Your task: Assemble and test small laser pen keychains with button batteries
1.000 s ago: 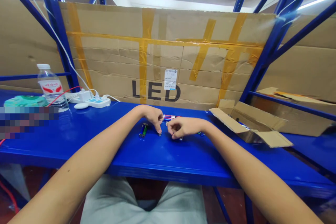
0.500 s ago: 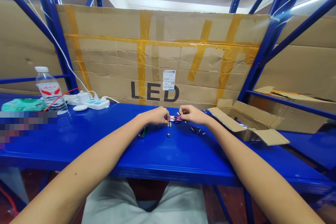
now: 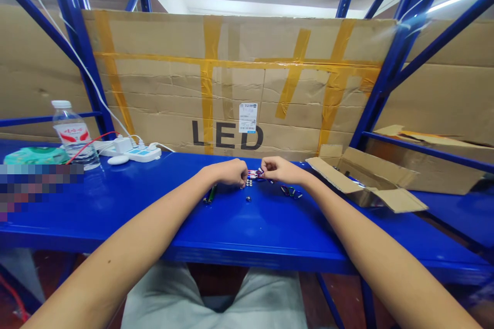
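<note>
My left hand (image 3: 231, 172) is closed, fingertips pinched downward on the table beside a cluster of small silver metal pieces (image 3: 249, 183); what they hold, if anything, is too small to tell. Between my hands lies a bundle of small wired parts (image 3: 253, 174), silver with red and blue leads. My right hand (image 3: 279, 170) is closed in a pinch on the wire leads at the bundle's right end. One more silver piece (image 3: 248, 199) lies alone nearer me. Left of it, by my left wrist, is a green slim part (image 3: 211, 195).
Coiled wires with small connectors (image 3: 291, 193) lie below my right wrist. An open cardboard box (image 3: 365, 177) stands at the right. A water bottle (image 3: 75, 133), a power strip (image 3: 133, 151) and a green packet (image 3: 36, 155) are at the left. A large carton (image 3: 162, 92) walls the back.
My left fingertips have shifted slightly toward me, off the wired bundle to the small silver pieces. My right hand has moved a little left, still pinching at the bundle's end.
</note>
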Action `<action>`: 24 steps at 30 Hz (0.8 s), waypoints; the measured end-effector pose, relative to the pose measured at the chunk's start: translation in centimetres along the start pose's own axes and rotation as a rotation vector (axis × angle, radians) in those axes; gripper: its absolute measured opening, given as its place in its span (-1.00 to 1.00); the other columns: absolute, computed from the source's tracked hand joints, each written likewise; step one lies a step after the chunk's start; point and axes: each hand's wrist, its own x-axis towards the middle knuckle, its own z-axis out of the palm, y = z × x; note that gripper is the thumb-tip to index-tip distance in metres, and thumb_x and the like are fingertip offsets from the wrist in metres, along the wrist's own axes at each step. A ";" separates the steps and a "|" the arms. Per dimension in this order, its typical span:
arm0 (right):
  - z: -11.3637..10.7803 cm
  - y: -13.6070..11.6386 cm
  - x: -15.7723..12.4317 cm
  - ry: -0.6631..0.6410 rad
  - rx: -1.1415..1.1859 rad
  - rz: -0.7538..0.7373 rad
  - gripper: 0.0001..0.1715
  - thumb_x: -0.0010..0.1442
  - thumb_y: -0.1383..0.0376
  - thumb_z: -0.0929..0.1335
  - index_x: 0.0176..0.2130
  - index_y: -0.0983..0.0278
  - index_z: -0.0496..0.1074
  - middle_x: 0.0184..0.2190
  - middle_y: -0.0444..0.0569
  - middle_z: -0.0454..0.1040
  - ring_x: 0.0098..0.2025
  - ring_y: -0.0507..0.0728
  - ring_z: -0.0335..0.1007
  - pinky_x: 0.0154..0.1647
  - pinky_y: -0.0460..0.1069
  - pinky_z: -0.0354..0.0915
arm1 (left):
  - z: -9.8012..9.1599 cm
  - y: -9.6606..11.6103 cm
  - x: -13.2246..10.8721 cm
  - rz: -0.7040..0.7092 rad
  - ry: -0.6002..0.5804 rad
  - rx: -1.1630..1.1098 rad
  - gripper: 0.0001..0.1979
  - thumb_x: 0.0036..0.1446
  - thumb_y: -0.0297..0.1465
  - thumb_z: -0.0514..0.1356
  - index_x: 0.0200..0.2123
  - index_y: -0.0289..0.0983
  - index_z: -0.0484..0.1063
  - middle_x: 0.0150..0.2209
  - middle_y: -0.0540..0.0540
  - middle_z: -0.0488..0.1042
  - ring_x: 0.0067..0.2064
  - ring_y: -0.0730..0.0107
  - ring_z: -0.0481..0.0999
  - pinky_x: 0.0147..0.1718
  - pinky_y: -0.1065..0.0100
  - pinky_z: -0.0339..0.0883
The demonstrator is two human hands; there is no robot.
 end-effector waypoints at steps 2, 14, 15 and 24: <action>0.0 0.0 -0.1 -0.030 0.029 0.006 -0.82 -0.03 0.33 0.35 -0.41 0.26 0.21 -0.57 -0.24 0.28 -0.52 -0.03 0.19 -0.51 -0.11 0.12 | -0.4 0.0 -0.3 0.025 0.011 -0.007 -0.86 -0.08 -0.48 0.22 -0.40 -0.27 0.58 -0.45 -0.06 0.55 -0.41 0.37 0.46 -0.43 0.41 0.21; 0.4 0.3 0.0 -0.110 0.038 0.083 -0.77 -0.05 0.30 0.42 -0.34 0.28 0.34 -0.48 -0.14 0.46 -0.47 0.03 0.35 -0.49 -0.07 0.30 | 0.0 -0.1 0.0 -0.014 -0.017 0.122 -0.79 -0.07 -0.53 0.21 -0.34 -0.26 0.61 -0.40 -0.10 0.55 -0.40 0.34 0.45 -0.40 0.39 0.23; 0.4 0.3 0.0 -0.117 0.054 0.078 -0.76 -0.06 0.30 0.43 -0.35 0.27 0.33 -0.47 -0.13 0.47 -0.46 0.04 0.37 -0.48 -0.06 0.32 | 0.0 0.0 -0.1 -0.036 -0.019 0.130 -0.82 -0.07 -0.52 0.22 -0.37 -0.28 0.59 -0.42 -0.11 0.54 -0.42 0.34 0.44 -0.42 0.38 0.22; 0.7 0.8 0.4 -0.107 0.031 0.057 -0.78 -0.04 0.28 0.43 -0.34 0.30 0.38 -0.45 -0.10 0.49 -0.50 0.01 0.35 -0.46 -0.05 0.31 | -0.4 -0.1 -0.1 -0.046 0.249 0.094 -0.85 -0.02 -0.44 0.20 -0.33 -0.28 0.52 -0.36 -0.13 0.53 -0.34 0.31 0.44 -0.32 0.36 0.21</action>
